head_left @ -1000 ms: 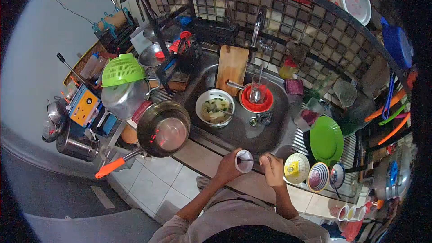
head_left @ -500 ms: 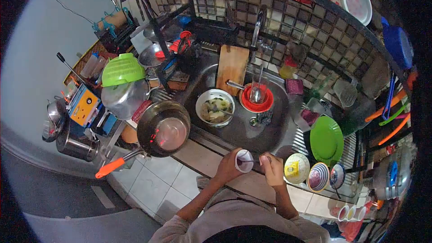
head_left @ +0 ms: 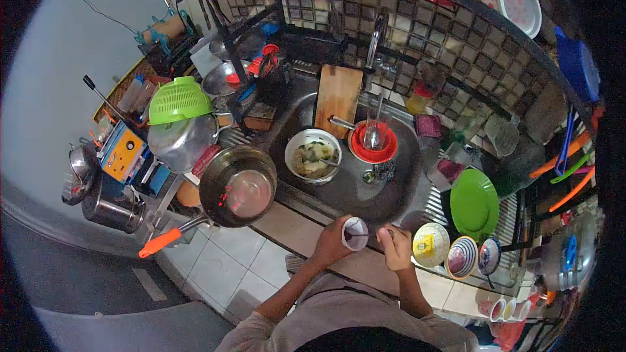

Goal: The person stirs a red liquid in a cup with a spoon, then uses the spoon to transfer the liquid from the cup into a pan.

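My left hand (head_left: pixel 331 244) is wrapped round a small white cup (head_left: pixel 355 223) at the front edge of the sink. The cup is tilted, and its mouth faces up towards me. Just to its right, my right hand (head_left: pixel 396 248) is closed, thumb on top, on a thin utensil that reaches towards the cup; its far end is hard to make out. Beyond my hands lies the metal sink (head_left: pixel 326 203). In it stand a white bowl (head_left: pixel 291 168) of food scraps with a spoon and a red bowl (head_left: pixel 372 156) holding a glass.
A large pan (head_left: pixel 238 186) with an orange handle sits left of the sink. Several small bowls (head_left: pixel 430 245) and a green plate (head_left: pixel 474 203) rest on the ribbed drainboard at right. A wooden board (head_left: pixel 337 101) leans at the back beside the tap (head_left: pixel 375 42).
Both hands stay almost where they were, with the cup and the thin utensil still held. The water running from the tap earlier no longer shows clearly.
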The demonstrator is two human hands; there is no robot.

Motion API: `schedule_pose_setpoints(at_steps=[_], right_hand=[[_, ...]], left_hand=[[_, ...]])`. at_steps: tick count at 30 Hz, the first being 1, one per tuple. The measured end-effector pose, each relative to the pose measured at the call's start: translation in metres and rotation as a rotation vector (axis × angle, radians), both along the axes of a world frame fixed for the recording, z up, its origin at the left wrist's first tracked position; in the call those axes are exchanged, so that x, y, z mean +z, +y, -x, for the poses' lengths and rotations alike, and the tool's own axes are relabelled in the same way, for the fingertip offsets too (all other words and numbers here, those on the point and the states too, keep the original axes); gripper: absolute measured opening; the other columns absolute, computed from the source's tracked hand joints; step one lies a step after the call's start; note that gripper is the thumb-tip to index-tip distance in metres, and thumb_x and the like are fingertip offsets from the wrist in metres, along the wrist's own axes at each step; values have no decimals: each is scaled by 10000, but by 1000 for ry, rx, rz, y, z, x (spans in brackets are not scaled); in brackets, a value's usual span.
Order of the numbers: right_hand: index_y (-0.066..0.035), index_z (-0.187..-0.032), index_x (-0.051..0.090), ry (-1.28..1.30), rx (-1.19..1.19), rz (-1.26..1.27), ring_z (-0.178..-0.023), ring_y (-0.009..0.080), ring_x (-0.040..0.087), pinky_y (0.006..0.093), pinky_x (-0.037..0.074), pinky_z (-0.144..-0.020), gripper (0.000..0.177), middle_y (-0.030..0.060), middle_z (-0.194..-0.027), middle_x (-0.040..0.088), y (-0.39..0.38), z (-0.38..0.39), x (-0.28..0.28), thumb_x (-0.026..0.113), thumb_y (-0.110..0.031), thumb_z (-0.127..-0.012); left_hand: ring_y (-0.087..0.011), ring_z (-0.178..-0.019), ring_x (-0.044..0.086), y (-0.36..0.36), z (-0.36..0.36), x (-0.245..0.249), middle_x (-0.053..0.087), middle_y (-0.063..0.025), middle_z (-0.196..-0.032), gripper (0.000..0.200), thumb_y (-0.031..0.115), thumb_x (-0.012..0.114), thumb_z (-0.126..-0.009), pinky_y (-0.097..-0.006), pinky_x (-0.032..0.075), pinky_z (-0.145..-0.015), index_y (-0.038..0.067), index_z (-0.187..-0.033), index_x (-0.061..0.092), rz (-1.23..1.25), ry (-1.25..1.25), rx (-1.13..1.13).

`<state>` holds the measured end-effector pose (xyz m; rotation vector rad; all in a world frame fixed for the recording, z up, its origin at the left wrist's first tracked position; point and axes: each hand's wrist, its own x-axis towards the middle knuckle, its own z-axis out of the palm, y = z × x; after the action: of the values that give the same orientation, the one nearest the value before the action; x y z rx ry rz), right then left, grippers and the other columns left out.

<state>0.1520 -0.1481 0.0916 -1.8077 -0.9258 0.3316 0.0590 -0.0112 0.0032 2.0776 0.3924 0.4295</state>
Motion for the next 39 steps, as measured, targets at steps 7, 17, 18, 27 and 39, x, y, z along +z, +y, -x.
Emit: schedule_pose_setpoints(at_steps=[7, 17, 18, 27, 39], right_hand=[[-20, -671, 498, 11, -2, 17, -509, 224, 513, 290, 395, -511, 217, 100, -572, 497, -1, -1, -4, 440, -151, -835], [-18, -678, 500, 45, -1, -12, -525, 239, 515, 305, 403, -522, 214, 108, -593, 510, -2, 0, -7, 436, -152, -833], [-16, -678, 499, 78, -11, -37, -524, 245, 515, 304, 402, -519, 213, 111, -594, 510, -2, 0, -8, 439, -151, -832], [-20, -674, 492, 2, -51, -2, -496, 192, 486, 275, 387, -520, 260, 91, -565, 476, -2, 0, -11, 410, -192, -851], [-16, -663, 491, 91, -34, -26, -504, 180, 489, 279, 387, -511, 236, 85, -562, 482, -1, 0, -4, 420, -156, -839]], left_hand=[[-311, -856, 545, 0, -1, -2, 546, -136, -939, 688, 223, 752, -533, -377, 440, -733, 71, -1105, 400, 45, 1, -14], [-303, -883, 541, 0, 0, 0, 540, -137, -974, 693, 237, 742, -544, -379, 435, -753, 66, -1119, 394, -26, 38, -7], [-302, -882, 542, -1, 0, 4, 540, -137, -975, 694, 238, 744, -543, -380, 435, -756, 67, -1119, 396, -88, 31, 9], [-305, -932, 518, 1, -1, -2, 517, -140, -1023, 718, 240, 750, -540, -378, 413, -801, 75, -1137, 388, -56, 73, -5], [-311, -930, 518, -1, 0, 3, 521, -139, -1012, 706, 226, 754, -523, -383, 422, -779, 67, -1114, 401, -47, 30, 10]])
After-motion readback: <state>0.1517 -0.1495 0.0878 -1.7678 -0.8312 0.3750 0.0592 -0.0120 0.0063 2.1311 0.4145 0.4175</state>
